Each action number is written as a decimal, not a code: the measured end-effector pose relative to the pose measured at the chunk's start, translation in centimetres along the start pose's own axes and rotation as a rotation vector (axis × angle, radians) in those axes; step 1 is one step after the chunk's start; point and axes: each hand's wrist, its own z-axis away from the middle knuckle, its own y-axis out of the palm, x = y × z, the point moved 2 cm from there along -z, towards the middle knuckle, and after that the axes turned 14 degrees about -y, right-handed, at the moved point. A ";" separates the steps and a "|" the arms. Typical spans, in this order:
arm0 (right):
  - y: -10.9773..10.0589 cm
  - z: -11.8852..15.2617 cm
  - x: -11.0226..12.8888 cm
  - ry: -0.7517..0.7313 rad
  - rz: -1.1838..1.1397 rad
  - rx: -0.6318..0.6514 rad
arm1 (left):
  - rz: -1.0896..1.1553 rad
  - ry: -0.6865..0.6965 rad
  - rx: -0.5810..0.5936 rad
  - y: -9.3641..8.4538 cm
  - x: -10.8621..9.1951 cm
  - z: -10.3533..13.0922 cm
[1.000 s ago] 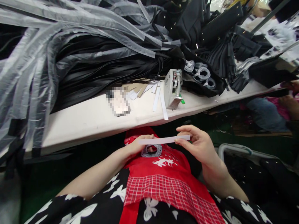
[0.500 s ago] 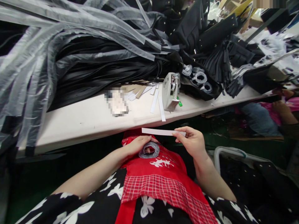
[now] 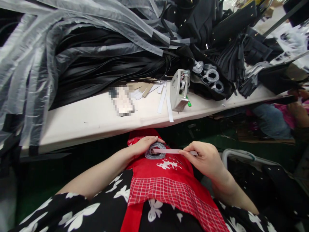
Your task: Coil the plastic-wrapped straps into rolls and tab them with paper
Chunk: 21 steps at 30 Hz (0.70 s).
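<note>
My left hand [image 3: 142, 145] rests on my lap over the red apron [image 3: 166, 187] and grips a roll of clear tape [image 3: 155, 151]. My right hand [image 3: 205, 158] pinches a narrow white strip [image 3: 169, 150] near its right end. The strip lies level, and its left end reaches over the tape roll beside my left fingers. Both hands sit below the front edge of the white table [image 3: 96, 119].
On the table stand a tape dispenser [image 3: 180, 91], loose white strips [image 3: 166, 101] and cardboard bits. Behind them lie heaps of black straps [image 3: 101, 71], clear plastic sleeves and several tape rolls [image 3: 211, 76]. Another person's arm [image 3: 299, 112] shows at the far right.
My right hand has brought the white strip down from in front of the table edge to my lap, so its left end now meets the tape roll in my left hand.
</note>
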 end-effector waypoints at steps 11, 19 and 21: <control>-0.1 1.7 2.1 -0.267 0.174 0.082 | -0.024 -0.002 0.029 0.3 -0.3 0.3; -0.3 1.7 2.0 -0.188 0.114 0.042 | -0.095 0.008 0.009 0.3 -0.6 0.4; -0.3 1.3 2.2 -0.174 0.103 0.063 | -0.099 0.001 0.016 0.3 -0.8 0.3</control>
